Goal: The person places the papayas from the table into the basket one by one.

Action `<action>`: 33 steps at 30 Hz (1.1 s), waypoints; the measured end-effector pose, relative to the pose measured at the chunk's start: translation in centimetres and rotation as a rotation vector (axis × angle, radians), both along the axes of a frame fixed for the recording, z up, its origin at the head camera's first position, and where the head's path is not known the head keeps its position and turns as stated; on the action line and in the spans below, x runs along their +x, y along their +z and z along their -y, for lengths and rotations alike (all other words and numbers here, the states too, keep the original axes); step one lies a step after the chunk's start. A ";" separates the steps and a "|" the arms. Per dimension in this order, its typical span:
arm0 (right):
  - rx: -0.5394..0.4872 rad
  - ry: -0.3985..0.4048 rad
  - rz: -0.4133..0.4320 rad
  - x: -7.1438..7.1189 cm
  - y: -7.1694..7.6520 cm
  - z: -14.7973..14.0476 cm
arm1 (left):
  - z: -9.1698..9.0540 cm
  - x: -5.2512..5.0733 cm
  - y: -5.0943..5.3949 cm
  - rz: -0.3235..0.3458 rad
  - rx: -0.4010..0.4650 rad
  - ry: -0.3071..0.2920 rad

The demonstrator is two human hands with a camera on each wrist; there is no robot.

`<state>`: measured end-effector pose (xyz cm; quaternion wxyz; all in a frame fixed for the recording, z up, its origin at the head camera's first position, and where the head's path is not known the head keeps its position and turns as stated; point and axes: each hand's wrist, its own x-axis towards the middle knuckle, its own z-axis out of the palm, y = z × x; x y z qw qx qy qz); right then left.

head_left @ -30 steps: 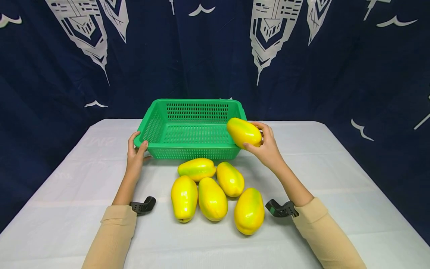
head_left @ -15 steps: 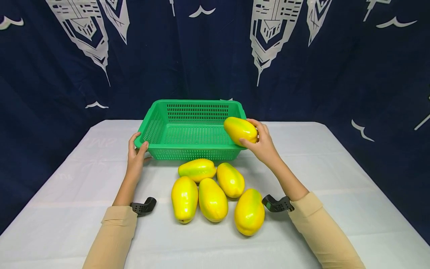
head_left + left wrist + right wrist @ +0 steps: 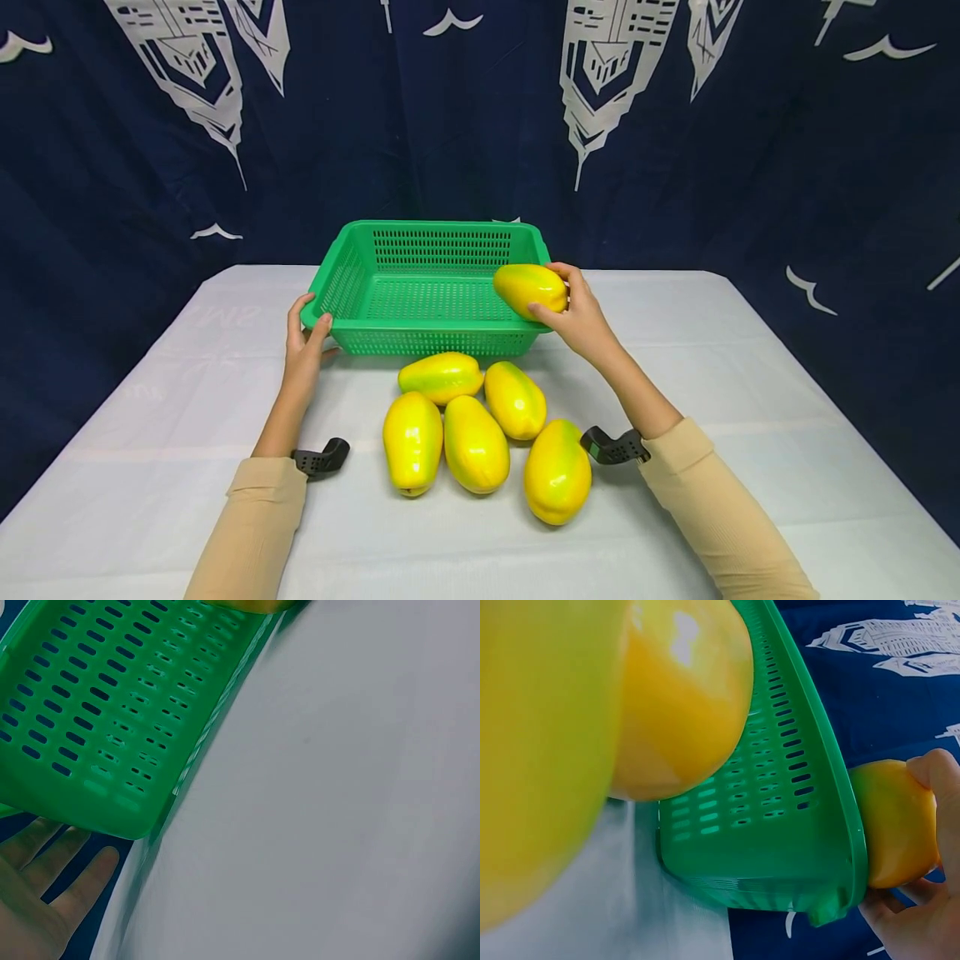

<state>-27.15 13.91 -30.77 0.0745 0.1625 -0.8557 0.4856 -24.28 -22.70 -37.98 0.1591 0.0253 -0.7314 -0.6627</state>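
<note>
A yellow papaya (image 3: 525, 287) with a greenish tinge is held in my right hand (image 3: 587, 323), thumb on the near side and fingers behind it. It hangs over the right end of the green plastic basket (image 3: 435, 343), above the rim. In the right wrist view, the gripped papaya (image 3: 892, 823) shows just past the basket's rim. At the basket's left front corner, my left hand (image 3: 302, 354) grips the rim, thumb on the near side. The left wrist view shows that hand's fingers (image 3: 86, 889) at the basket's end.
Several more papayas lie in front of the basket, among them a sideways one (image 3: 440, 377) and one (image 3: 557, 472) near my right wrist. A white cloth (image 3: 150, 500) covers the table. Behind hangs a dark blue curtain (image 3: 465, 125) with white prints.
My right hand has carried the papaya leftward, from the basket's right edge to further over its inside. The left hand and the other papayas have stayed put.
</note>
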 end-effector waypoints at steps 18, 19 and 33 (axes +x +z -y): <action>0.137 -0.011 -0.003 -0.7 0.1 0.8 | -0.1 0.2 0.1 -0.023 -0.009 0.000; 0.140 -0.008 -0.001 -0.8 0.0 0.9 | -0.1 0.2 0.1 -0.022 -0.009 0.002; 0.260 0.010 0.005 -0.8 -0.6 1.1 | -0.2 0.3 0.1 -0.021 -0.017 0.001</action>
